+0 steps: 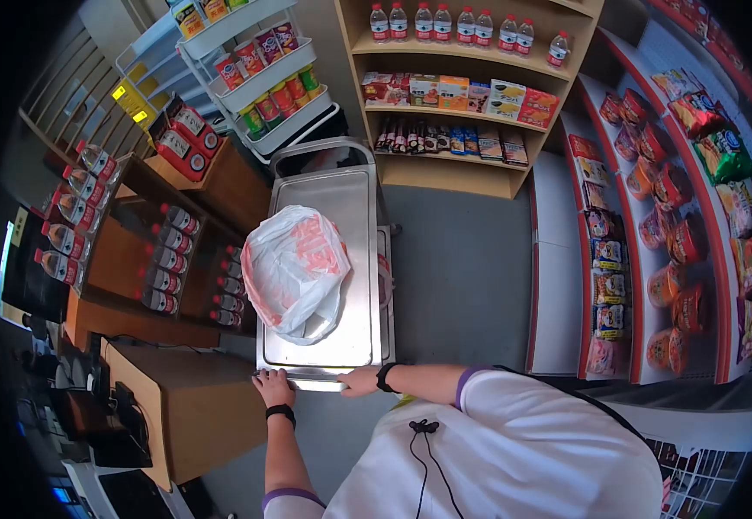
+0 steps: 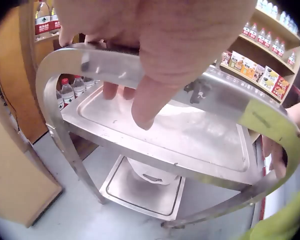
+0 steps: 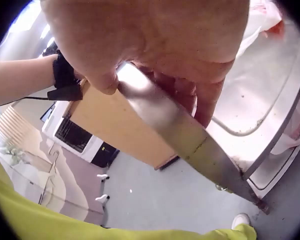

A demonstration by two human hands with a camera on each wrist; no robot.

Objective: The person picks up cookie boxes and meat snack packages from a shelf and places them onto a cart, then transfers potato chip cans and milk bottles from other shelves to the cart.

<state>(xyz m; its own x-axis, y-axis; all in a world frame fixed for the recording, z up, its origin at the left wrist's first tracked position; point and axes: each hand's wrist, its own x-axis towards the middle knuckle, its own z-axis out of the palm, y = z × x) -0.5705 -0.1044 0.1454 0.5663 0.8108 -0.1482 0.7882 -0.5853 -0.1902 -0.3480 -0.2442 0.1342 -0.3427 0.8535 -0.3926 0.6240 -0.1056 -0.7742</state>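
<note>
A steel two-tier cart [image 1: 360, 195] stands in front of the person, with a white and red plastic bag [image 1: 296, 272] on its top tray. The left hand [image 1: 274, 388] grips the left part of the near handle bar; in the left wrist view this hand [image 2: 155, 55] has its thumb and fingers around the metal bar [image 2: 210, 100]. The right hand [image 1: 360, 381] holds the same bar farther right. The right wrist view shows that hand [image 3: 155, 55] with its fingers curled over the bar [image 3: 175, 130]. A white item [image 2: 152, 172] is on the lower tray.
Wooden shelves [image 1: 454, 175] with bottles and boxes stand ahead. Snack shelves [image 1: 575, 259] line the right side. At left are a cardboard-coloured cabinet [image 1: 212, 415], bottle shelves [image 1: 125, 268] and a white tiered rack [image 1: 246, 82]. Grey floor [image 1: 458, 285] lies between cart and right shelves.
</note>
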